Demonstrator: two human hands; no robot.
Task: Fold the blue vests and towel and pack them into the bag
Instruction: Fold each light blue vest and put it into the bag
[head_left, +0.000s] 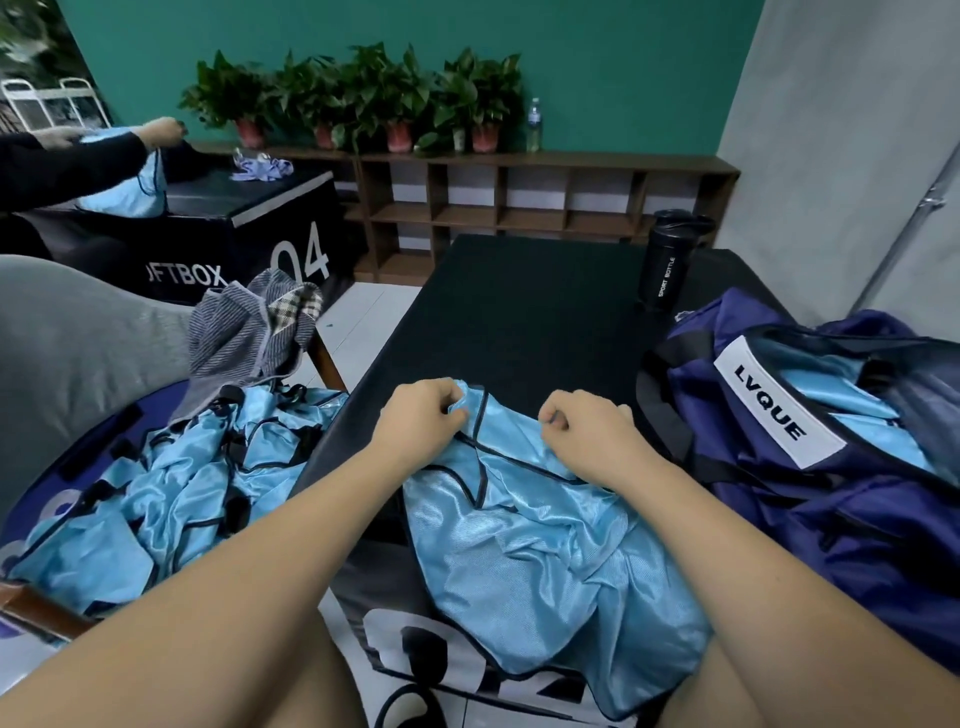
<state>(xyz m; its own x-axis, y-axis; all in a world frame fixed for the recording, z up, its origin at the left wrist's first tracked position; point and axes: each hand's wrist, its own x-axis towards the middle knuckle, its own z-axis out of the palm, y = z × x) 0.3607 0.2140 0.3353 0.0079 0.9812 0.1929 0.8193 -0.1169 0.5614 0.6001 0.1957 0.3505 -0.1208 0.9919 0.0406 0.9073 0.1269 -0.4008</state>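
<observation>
The left grip and right grip each pinch the top hem of one blue vest, which lies unfolded over the worktop's near edge. Blue cloth already shows inside the open bag at right, while a heap of vests and the towel wait at left. Bare worktop beyond the hands leaves room to spread the vest.

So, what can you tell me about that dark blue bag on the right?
The bag is a soft navy duffel of thin fabric with black straps and a white label reading LVQUE. It lies slumped on the black table, its top open, with shiny light blue cloth showing inside. Beside it, left hand and right hand grip a blue vest; neither touches it.
</observation>
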